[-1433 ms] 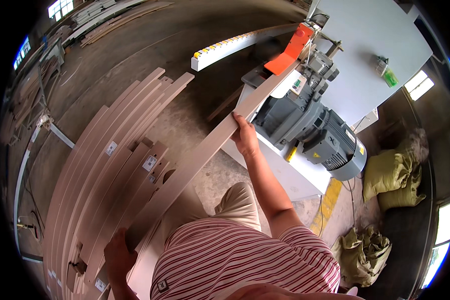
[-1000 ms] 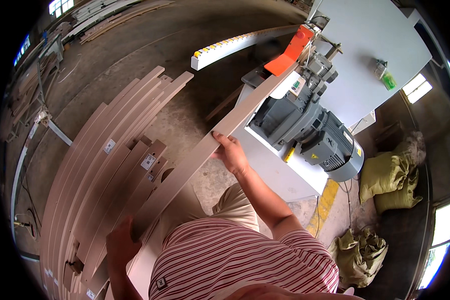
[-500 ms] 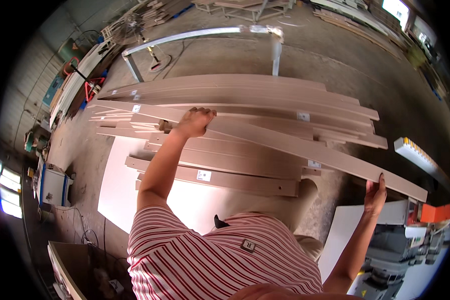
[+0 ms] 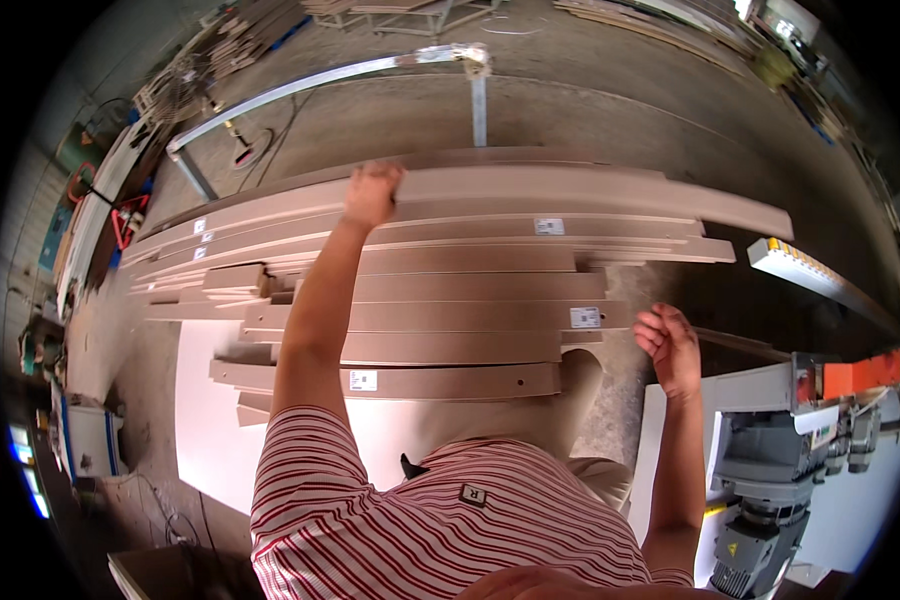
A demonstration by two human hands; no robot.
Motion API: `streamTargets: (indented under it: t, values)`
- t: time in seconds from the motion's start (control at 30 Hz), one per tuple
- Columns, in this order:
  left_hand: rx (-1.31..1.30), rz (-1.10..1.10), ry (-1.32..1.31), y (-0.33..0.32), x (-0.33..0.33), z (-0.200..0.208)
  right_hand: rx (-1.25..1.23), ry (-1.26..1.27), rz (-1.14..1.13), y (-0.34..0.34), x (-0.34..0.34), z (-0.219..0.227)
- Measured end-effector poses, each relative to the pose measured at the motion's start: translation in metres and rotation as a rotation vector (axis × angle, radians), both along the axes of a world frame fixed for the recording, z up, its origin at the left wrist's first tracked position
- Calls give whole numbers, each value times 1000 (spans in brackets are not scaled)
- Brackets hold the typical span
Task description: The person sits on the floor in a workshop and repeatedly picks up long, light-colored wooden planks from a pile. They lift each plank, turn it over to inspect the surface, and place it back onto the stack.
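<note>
A long, flat brown board (image 4: 570, 187) lies along the far side of the stack, its right part smeared by motion. My left hand (image 4: 375, 193) is closed on this board left of its middle, fingers over the far edge. Nearer to me lie several more brown boards (image 4: 440, 347) in stepped rows, some with white labels (image 4: 363, 380). My right hand (image 4: 670, 345) hangs in the air off the right ends of the stack. Its fingers are loosely bent and apart, with nothing in them.
Under the near boards is a white panel (image 4: 210, 420). A metal frame (image 4: 320, 84) stands beyond the stack. At the right are a pale bar with a yellow strip (image 4: 820, 285) and a grey machine with a motor (image 4: 765, 500). A box (image 4: 140, 575) sits at lower left.
The board has swung away from me onto the far side of the stack, with my left hand still on it. My right hand has let go of its right end and drawn back left.
</note>
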State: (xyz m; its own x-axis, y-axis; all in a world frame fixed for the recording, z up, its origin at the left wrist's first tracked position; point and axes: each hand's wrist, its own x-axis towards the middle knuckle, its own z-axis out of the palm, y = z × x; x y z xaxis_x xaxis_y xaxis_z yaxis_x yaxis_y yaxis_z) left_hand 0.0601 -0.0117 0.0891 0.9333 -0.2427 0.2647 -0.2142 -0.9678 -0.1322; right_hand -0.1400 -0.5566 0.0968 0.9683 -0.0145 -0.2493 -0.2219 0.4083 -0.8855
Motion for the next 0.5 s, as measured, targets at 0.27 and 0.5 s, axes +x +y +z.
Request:
streamTargets:
  t: [0.27, 0.5]
  values:
    - [-258, 260, 284, -71, 22, -71, -246, 282, -61, -35, -74, -71]
    - [-875, -53, 206, -82, -13, -110, -322, 517, -264, -76, -169, -148]
